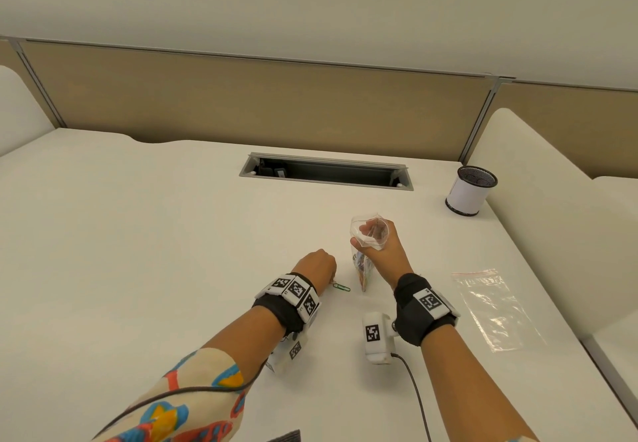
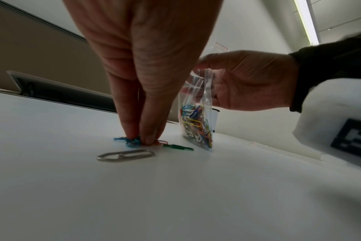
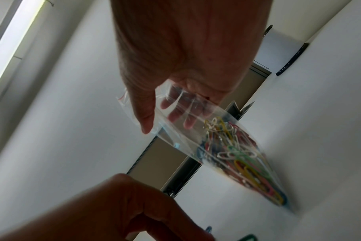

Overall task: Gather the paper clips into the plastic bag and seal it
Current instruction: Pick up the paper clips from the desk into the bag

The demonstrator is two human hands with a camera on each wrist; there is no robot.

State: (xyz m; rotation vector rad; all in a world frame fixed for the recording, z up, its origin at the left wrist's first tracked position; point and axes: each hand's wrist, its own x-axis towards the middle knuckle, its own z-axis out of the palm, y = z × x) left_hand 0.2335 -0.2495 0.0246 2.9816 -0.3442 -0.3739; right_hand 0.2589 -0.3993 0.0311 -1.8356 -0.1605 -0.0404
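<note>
- Paper clips (image 2: 132, 141) still loose on the white table (image 1: 172, 234) sit under my left hand (image 1: 316, 265): blue ones and a red one right at my fingertips (image 2: 146, 138).
- My left fingers point straight down and come together in a narrow pinch on the blue and red clips.
- A green clip (image 1: 341, 288) lies just beside that hand, and a silver clip (image 2: 126, 155) lies flat a bit nearer the left wrist camera. Neither is touched.
- My right hand (image 1: 383, 251) holds the plastic bag (image 1: 366, 251) near its top, thumb on one side, fingers curled on the other.
- I see the bag's mouth open. Its bottom corner rests on the table, and many colored clips fill the lower part.
- The bag stands just to the right of the loose clips.
- A second bag (image 1: 493, 307) lies flat to the right, near the table's right edge.
- A mesh cup (image 1: 471, 193) stands far back by that edge.
- A long slot (image 1: 326, 170) runs across the table well behind my hands.
- Lots of bare table lies to the left.
</note>
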